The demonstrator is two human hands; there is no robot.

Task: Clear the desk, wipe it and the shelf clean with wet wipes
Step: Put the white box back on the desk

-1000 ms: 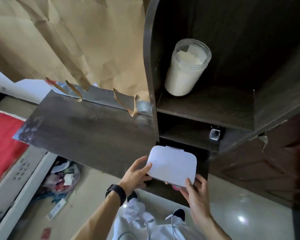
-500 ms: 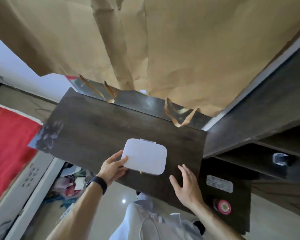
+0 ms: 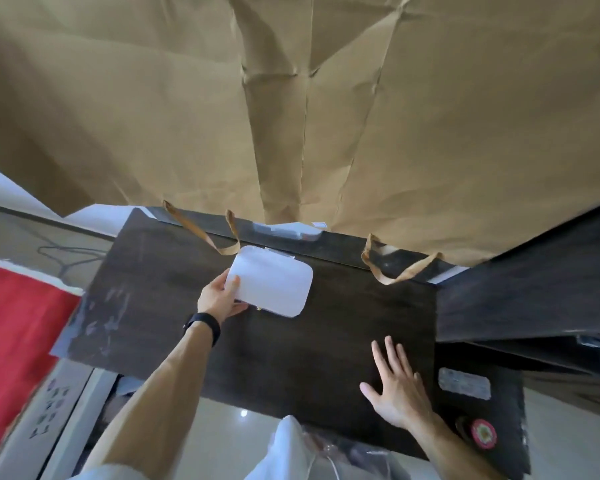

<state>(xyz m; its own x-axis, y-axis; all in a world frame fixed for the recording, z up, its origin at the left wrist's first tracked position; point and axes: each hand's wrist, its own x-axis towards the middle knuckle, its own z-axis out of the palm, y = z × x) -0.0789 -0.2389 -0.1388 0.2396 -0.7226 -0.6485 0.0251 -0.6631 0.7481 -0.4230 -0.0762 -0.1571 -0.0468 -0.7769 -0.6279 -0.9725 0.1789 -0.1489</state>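
Observation:
A white rounded rectangular wipes box (image 3: 274, 285) sits over the far middle of the dark wooden desk (image 3: 153, 299). My left hand (image 3: 222, 297), with a black band on the wrist, grips the box by its left end, thumb on top. My right hand (image 3: 397, 386) lies flat with spread fingers on the desk's near right part, holding nothing. The dark shelf unit (image 3: 534, 289) stands at the right of the desk.
Brown paper (image 3: 291, 116) hangs over the wall behind the desk, with torn tape strips (image 3: 395, 271) curling onto the back edge. A red cloth (image 3: 11, 323) lies at the left. A lower dark panel with a label (image 3: 465, 384) and a round red sticker (image 3: 484, 435) sits at the right.
My left hand has carried the white box from the shelf front leftward and farther back over the desk. My right hand let go of it and now lies flat on the desk.

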